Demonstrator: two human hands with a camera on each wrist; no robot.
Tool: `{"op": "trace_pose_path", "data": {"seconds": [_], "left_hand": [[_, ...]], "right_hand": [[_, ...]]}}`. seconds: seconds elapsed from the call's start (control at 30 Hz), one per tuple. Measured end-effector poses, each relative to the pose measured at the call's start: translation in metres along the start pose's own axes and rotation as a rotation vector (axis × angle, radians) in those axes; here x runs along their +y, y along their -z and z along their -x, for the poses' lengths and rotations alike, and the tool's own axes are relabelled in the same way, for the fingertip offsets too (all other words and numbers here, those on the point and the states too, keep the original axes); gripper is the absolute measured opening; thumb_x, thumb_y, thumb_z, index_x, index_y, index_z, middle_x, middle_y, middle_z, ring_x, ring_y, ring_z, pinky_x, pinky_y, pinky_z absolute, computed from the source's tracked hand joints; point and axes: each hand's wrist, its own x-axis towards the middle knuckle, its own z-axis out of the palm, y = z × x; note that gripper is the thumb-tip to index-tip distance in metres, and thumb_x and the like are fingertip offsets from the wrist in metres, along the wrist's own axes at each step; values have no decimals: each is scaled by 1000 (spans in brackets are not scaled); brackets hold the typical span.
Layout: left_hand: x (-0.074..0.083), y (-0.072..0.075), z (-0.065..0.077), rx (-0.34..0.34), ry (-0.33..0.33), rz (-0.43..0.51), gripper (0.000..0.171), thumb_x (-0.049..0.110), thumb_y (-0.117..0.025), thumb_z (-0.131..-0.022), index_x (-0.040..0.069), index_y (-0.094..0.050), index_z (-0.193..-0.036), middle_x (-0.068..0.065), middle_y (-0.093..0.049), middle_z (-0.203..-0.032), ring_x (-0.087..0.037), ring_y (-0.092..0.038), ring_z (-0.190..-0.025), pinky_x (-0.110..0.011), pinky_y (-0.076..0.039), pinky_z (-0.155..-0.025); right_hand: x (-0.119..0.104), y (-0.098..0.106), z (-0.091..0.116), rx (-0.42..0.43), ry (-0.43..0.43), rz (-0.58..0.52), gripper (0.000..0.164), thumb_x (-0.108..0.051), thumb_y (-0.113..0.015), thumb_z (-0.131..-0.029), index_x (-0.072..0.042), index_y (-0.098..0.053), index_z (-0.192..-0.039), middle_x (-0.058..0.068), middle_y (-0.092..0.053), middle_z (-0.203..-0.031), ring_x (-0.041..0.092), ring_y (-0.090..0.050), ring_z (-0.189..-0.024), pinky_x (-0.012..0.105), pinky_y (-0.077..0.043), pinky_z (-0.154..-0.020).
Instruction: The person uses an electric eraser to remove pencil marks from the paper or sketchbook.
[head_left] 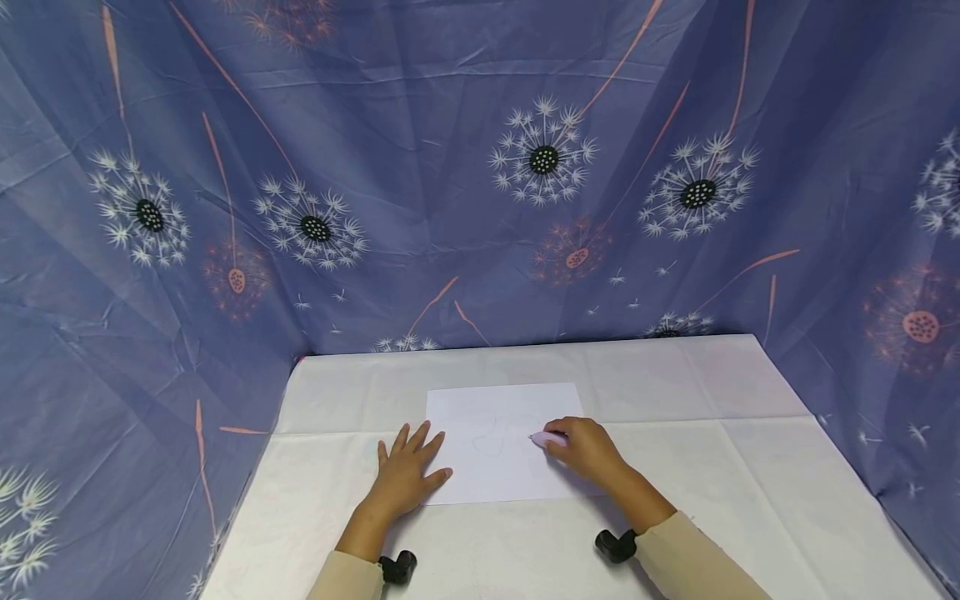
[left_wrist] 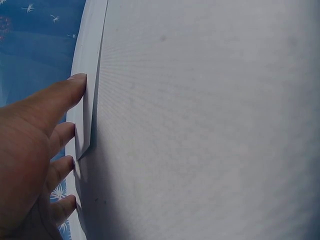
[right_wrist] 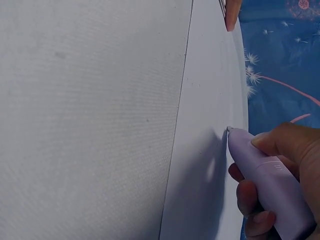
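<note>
A white sheet of paper (head_left: 510,479) lies on the white-covered table, with a faint outline (head_left: 489,444) near its middle. My left hand (head_left: 405,477) rests with spread fingers on the sheet's left edge and the cloth beside it. In the left wrist view, the thumb (left_wrist: 62,98) touches the paper by its corner. My right hand (head_left: 591,452) grips a chunky lilac pen-shaped tool (right_wrist: 267,182) over the right part of the sheet. Its small pointed metal tip (right_wrist: 229,129) faces left in the head view, at or just above the paper; contact cannot be told.
White cloth (head_left: 750,500) with fold creases covers the table (head_left: 675,375). A blue curtain (head_left: 450,167) with dandelion prints hangs behind and at both sides. Black wrist-worn devices (head_left: 617,546) sit at both sleeves.
</note>
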Motion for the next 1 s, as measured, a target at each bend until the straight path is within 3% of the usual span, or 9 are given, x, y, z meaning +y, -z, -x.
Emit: {"op": "trace_pose_path", "data": {"seconds": [0.33, 0.73, 1.0], "left_hand": [[1, 0, 0, 2, -7, 5, 65, 48, -69, -92, 17, -54, -148, -13, -38, -163, -48, -22, -153, -83, -8, -112], [-1, 1, 0, 1, -7, 1, 66, 49, -69, -92, 18, -54, -148, -13, -38, -163, -48, -23, -153, -83, -9, -111], [-1, -1, -1, 1, -2, 6, 66, 49, -69, -92, 19, -53, -148, -12, -37, -163, -47, -20, -154, -82, -7, -112]], "right_hand": [[7, 3, -3, 32, -45, 15, 16, -17, -80, -85, -11, -79, -100, 4, -78, -101, 23, -71, -90, 42, -55, -83], [-2, 0, 1, -32, 10, 6, 19, -14, -81, -84, -12, -78, -102, 2, -78, -102, 16, -68, -87, 36, -54, -78], [3, 1, -2, 15, 7, 32, 18, -13, -81, -83, -11, -79, -101, 5, -78, -102, 23, -72, -92, 42, -56, -83]]}}
